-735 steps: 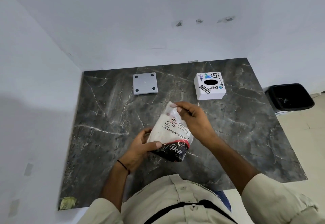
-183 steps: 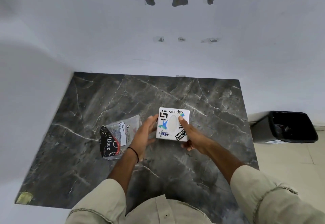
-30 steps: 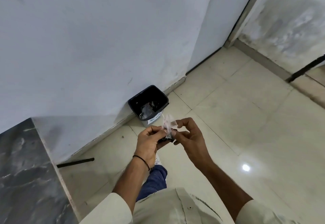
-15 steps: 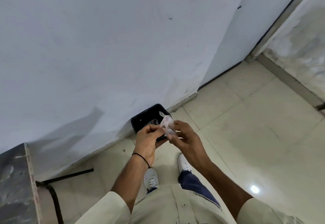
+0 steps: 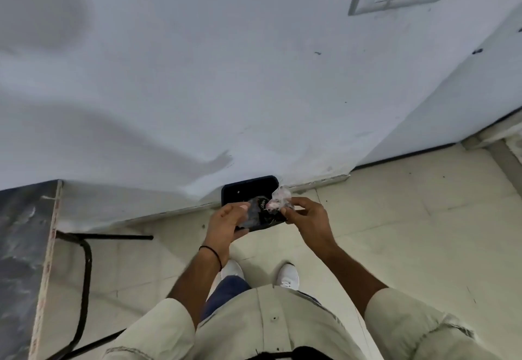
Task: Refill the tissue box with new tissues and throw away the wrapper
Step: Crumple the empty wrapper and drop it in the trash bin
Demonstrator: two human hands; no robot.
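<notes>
The crumpled plastic wrapper [image 5: 275, 201], clear with a black printed part, hangs directly above the black waste bin [image 5: 240, 190] that stands on the floor against the white wall. My right hand [image 5: 306, 215] pinches the wrapper's right end between thumb and fingers. My left hand [image 5: 227, 220] is beside the wrapper's left end with its fingers spread, over the bin's front edge. Whether it still touches the wrapper is unclear. The tissue box is out of view.
The dark marble table's edge [image 5: 42, 246] and its black metal leg [image 5: 84, 261] are at the left. Pale floor tiles [image 5: 409, 232] stretch right toward a door frame. My white shoes [image 5: 288, 275] stand just short of the bin.
I have stepped closer, so the bin now lies right under my hands. The wrapper has come down over the bin's opening and my left hand's fingers have spread.
</notes>
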